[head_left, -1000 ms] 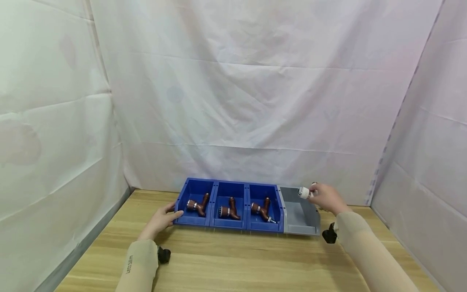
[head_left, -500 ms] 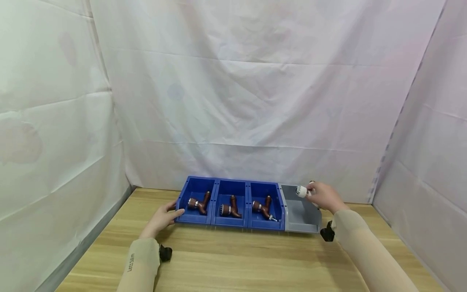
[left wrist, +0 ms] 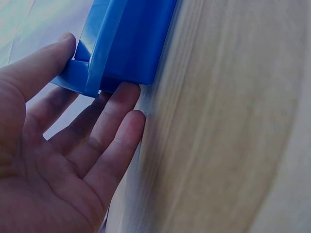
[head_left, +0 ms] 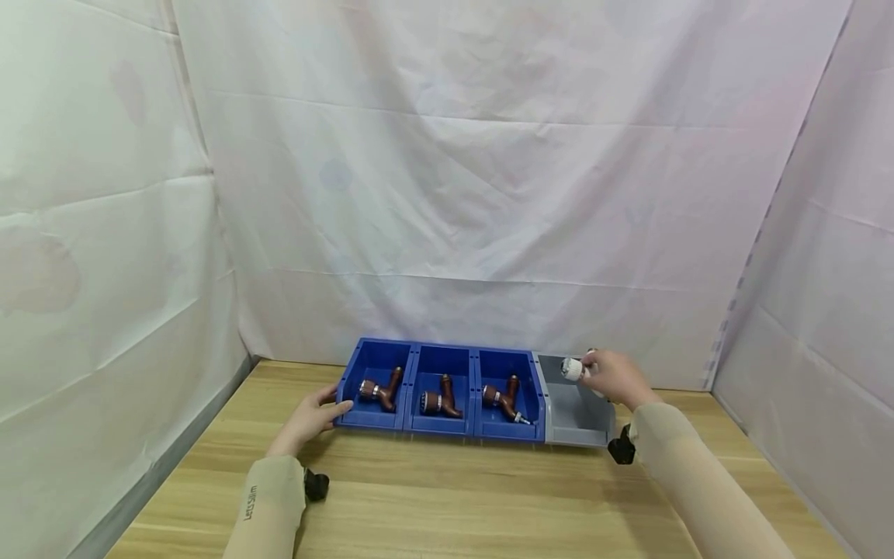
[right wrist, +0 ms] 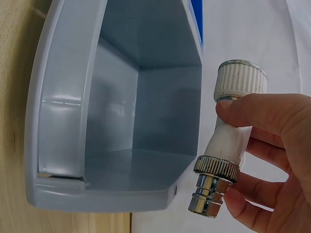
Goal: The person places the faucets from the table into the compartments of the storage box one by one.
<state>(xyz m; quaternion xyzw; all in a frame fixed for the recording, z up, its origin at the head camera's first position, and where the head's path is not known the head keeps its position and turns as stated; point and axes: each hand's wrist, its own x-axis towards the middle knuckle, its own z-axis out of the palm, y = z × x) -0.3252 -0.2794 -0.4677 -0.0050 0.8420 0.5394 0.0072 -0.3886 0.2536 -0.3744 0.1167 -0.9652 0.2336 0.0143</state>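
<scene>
My right hand (head_left: pixel 616 380) holds a white tap (right wrist: pixel 228 141) between thumb and fingers, above the grey bin (head_left: pixel 578 419). The tap has a ribbed white knob (right wrist: pixel 240 80) and a chrome hose connector (right wrist: pixel 209 191). My left hand (head_left: pixel 310 419) grips the leftmost blue bin (left wrist: pixel 95 73) at its front corner, thumb over the rim and fingertips against the outer side. Brown taps lie one to each blue bin: a left tap (head_left: pixel 382 390), a middle tap (head_left: pixel 443 400) and a right tap (head_left: pixel 504 397). The right one has a metal connector on its spout.
The three blue bins and the grey one stand side by side on a wooden table (head_left: pixel 447 497), close to the white cloth backdrop (head_left: pixel 447 194). Cloth walls also rise at the left and right. Black wrist cameras (head_left: pixel 317 487) are strapped to both arms.
The right hand has moved slightly left with the white tap, over the grey bin. The left hand keeps its place at the blue bin. The head view has shifted a little.
</scene>
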